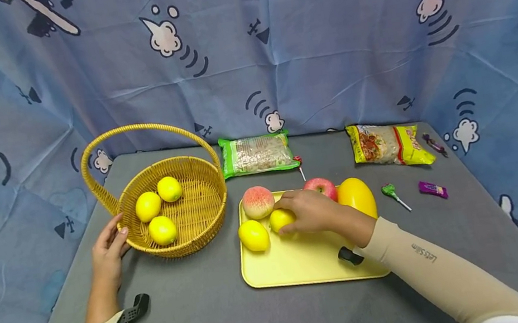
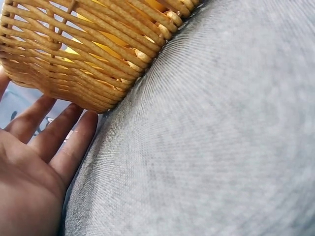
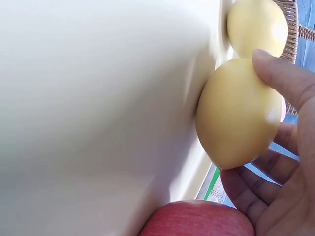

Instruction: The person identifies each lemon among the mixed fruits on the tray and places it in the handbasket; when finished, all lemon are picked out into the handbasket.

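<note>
On the yellow tray [image 1: 286, 270], my right hand [image 1: 314, 209] grips a lemon [image 3: 238, 115] between thumb and fingers. Beside it on the tray lies another lemon [image 1: 253, 236], with a peach [image 1: 258, 202] behind. An apple [image 1: 320, 188] and a yellow mango-like fruit [image 1: 357, 197] are partly hidden by the right hand and forearm. At the left, a wicker basket [image 1: 206, 215] with a tall handle holds three lemons [image 1: 163, 230]. My left hand [image 1: 108, 253] touches the basket's left side; its fingers [image 2: 74, 142] look fairly straight against the weave.
Behind the tray lie a green-edged packet [image 1: 258, 154] and a red lollipop [image 1: 299, 162]. To the right are a yellow food packet [image 1: 391, 144], a green lollipop [image 1: 391, 191], a purple wrapped candy [image 1: 433, 190] and a dark wrapped candy [image 1: 434, 145]. A blue curtain [image 1: 240, 46] hangs behind the table.
</note>
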The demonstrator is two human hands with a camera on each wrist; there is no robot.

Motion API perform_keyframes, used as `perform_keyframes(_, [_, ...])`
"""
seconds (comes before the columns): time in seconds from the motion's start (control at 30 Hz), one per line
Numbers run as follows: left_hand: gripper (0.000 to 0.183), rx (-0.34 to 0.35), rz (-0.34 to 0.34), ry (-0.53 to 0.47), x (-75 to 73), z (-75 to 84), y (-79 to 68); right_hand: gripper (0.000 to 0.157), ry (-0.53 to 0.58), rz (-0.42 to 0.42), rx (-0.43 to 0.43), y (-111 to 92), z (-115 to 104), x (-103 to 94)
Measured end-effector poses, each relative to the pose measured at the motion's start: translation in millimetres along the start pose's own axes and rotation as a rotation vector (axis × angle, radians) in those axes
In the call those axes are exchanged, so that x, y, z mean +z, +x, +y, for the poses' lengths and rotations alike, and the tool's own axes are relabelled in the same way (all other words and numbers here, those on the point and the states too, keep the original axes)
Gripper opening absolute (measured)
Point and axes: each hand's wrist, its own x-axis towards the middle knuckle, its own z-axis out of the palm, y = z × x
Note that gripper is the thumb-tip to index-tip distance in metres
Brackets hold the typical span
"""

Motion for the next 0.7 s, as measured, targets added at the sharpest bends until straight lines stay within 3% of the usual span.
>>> perform_keyframes(0.47, [0.044, 0.008, -0.002, -0.049, -5.3, -11.1, 5.5, 0.061, -0.032, -0.043, -0.049, 2.7, 1.0, -3.4])
perform_keyframes(0.7, [0.045, 0.010, -0.017, -0.049, -6.2, -12.6, 6.0, 0.056, -0.003, -0.070, -0.098, 2.1, 2.0, -20.2])
